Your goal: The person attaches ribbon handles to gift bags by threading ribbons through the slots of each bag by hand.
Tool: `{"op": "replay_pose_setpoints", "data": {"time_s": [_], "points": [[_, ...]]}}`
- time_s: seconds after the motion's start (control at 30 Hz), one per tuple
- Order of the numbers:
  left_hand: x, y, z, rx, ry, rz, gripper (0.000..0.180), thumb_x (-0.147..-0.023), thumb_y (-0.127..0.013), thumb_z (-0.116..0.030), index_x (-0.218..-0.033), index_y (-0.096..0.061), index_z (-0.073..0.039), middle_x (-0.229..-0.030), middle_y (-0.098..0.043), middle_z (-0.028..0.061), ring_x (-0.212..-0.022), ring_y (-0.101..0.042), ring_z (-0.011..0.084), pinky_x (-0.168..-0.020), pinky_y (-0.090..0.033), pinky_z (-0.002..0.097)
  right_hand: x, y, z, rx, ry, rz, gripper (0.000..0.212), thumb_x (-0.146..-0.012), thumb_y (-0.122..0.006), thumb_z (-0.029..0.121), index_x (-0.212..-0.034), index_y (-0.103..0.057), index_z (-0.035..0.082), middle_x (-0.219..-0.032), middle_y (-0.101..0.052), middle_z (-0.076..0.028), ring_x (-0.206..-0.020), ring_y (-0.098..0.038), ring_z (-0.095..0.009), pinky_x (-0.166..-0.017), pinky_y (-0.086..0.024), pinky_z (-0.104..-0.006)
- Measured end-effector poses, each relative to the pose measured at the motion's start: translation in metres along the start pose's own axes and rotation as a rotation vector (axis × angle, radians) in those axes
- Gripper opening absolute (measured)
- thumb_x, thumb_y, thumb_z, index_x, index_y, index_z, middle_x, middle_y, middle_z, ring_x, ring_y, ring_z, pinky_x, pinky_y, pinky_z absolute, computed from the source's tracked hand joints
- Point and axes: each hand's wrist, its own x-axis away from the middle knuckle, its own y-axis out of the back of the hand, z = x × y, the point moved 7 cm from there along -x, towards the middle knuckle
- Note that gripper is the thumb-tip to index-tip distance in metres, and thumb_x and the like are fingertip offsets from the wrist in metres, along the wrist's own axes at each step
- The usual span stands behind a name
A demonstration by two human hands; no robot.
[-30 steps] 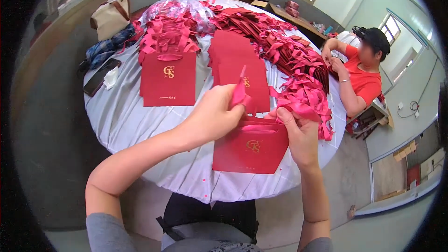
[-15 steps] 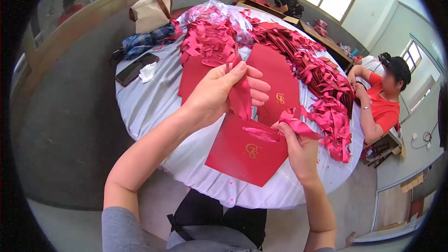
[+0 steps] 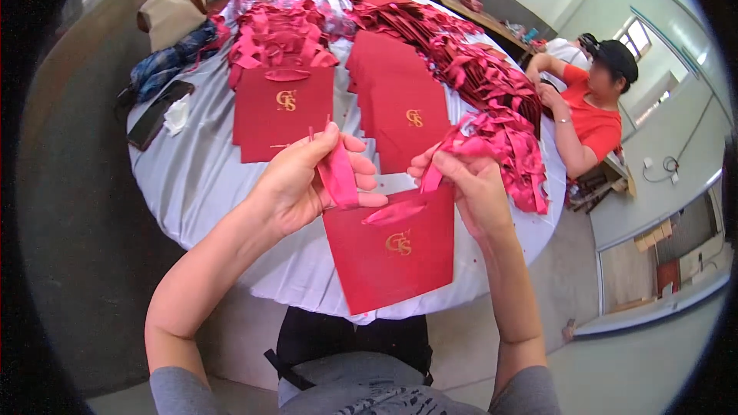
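Note:
A dark red paper gift bag [image 3: 390, 273] with a gold emblem hangs below my hands, above the near edge of the table. A pink ribbon loop [image 3: 396, 213] lies across its top front. My left hand [image 3: 292, 188] pinches a pink ribbon [image 3: 338, 177] between thumb and forefinger at the bag's upper left, with the other fingers loosely spread. At the upper right corner my right hand [image 3: 478, 194] is closed on another stretch of pink ribbon [image 3: 432, 175]. Where the ribbon enters the bag is partly hidden by my fingers.
Flat red bags [image 3: 284, 119] lie beyond my left hand, beside another stack [image 3: 403, 100]. Ribboned bags [image 3: 484, 69] pile along the far right. A phone [image 3: 160, 117], crumpled tissue [image 3: 177, 115] and handbag [image 3: 175, 11] sit left. A person in red [image 3: 596, 104] works at the right.
The view has shifted, so the table sits farther left. My left hand has come down toward the bag's top, and my right hand has risen level with it; both still hold ribbon.

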Motion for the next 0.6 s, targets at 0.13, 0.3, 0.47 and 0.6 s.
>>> {"op": "replay_pose_setpoints", "data": {"time_s": [0.13, 0.3, 0.47, 0.6], "points": [[-0.019, -0.002, 0.019, -0.171, 0.051, -0.096, 0.037, -0.100, -0.034, -0.031, -0.098, -0.048, 0.003, -0.080, -0.062, 0.0191, -0.071, -0.065, 0.0292, -0.071, -0.057, 0.0519, -0.005, 0.028, -0.009, -0.135, -0.042, -0.076, 0.020, -0.093, -0.053, 0.014, -0.101, -0.057, -0.004, -0.093, -0.065, -0.014, -0.085, -0.066, -0.021, -0.077, -0.054, -0.0307], [-0.047, -0.003, 0.033, -0.372, 0.117, -0.092, 0.038, -0.100, -0.035, -0.033, -0.098, -0.050, 0.002, -0.078, -0.062, 0.0157, -0.067, -0.064, 0.0259, -0.065, -0.058, 0.0452, -0.008, 0.064, -0.037, -0.018, -0.123, -0.137, 0.019, -0.093, -0.055, 0.018, -0.099, -0.058, 0.000, -0.090, -0.066, -0.011, -0.080, -0.066, -0.017, -0.073, -0.054, -0.0305], [-0.062, 0.017, 0.042, -0.601, 0.176, -0.171, 0.040, -0.100, -0.034, -0.035, -0.096, -0.050, 0.001, -0.075, -0.061, 0.0146, -0.061, -0.062, 0.0236, -0.055, -0.056, 0.0367, -0.001, 0.083, -0.068, 0.154, -0.154, -0.234, 0.024, -0.089, -0.062, 0.027, -0.087, -0.064, 0.003, -0.077, -0.065, -0.004, -0.066, -0.063, -0.012, -0.058, -0.050, -0.0242], [-0.058, 0.007, 0.016, -1.526, -0.464, -0.272, 0.029, -0.095, -0.051, -0.023, -0.109, -0.050, 0.002, -0.094, -0.061, 0.0172, -0.082, -0.062, 0.0261, -0.073, -0.052, 0.0366, -0.001, 0.101, -0.080, 0.459, -0.091, -0.309, 0.031, -0.086, -0.066, 0.030, -0.085, -0.065, -0.001, -0.071, -0.065, -0.006, -0.057, -0.060, -0.011, -0.051, -0.046, -0.0244]]}}
